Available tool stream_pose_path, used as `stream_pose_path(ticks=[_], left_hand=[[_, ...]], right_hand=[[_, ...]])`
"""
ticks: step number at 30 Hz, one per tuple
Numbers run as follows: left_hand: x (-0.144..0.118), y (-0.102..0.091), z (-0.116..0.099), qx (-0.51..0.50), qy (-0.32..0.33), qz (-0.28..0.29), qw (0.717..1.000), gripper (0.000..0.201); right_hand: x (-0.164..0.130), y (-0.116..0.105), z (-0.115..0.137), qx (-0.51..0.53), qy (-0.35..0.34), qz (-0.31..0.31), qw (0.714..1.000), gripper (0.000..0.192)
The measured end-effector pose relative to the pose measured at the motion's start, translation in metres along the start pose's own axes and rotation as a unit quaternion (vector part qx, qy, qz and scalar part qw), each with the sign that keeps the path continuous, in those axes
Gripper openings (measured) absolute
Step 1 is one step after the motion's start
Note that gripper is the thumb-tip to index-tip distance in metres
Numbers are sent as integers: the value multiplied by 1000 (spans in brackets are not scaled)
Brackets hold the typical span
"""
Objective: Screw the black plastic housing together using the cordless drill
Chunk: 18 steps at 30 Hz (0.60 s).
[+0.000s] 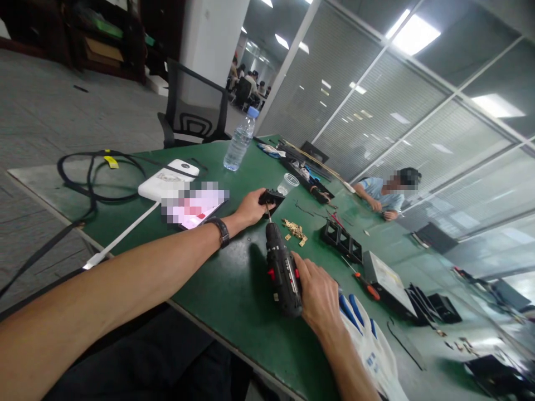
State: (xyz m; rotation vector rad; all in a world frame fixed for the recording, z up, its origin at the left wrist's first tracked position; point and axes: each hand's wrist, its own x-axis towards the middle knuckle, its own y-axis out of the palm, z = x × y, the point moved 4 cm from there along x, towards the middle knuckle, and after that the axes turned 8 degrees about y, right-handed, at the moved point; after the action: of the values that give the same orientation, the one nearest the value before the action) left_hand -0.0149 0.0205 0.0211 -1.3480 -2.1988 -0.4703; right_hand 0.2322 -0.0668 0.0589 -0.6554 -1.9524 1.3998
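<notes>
My left hand point(252, 209) is closed around a small black part point(273, 201), holding it just above the green table point(209, 287). My right hand point(318, 289) grips a black cordless drill point(282, 270) with red accents. The drill's bit point(268, 214) reaches to the black part beside my left thumb; whether it sits in a screw is too small to tell. A small pile of brass-coloured metal pieces point(295, 231) lies to the right of the bit. Just behind the black part stands a clear plastic cup point(288, 184).
A water bottle point(241, 139), a white power bank point(169, 178) and a lit phone point(196, 209) stand or lie on the left. Rightward are a black frame point(340, 240), a screwdriver point(368, 285), a box point(388, 281) and work gloves point(370, 345). Another person point(382, 192) sits across the table.
</notes>
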Motion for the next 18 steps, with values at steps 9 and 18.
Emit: stream_pose_path(ticks=[9,18], left_hand=[[-1,-3,-8,46,1,23,999,23],[-1,0,-9,40,-3,36,999,25]], right_hand=[[-8,0,11,-11,23,-3,1000,42],[-8,-2,11,-20,46,21,999,34]])
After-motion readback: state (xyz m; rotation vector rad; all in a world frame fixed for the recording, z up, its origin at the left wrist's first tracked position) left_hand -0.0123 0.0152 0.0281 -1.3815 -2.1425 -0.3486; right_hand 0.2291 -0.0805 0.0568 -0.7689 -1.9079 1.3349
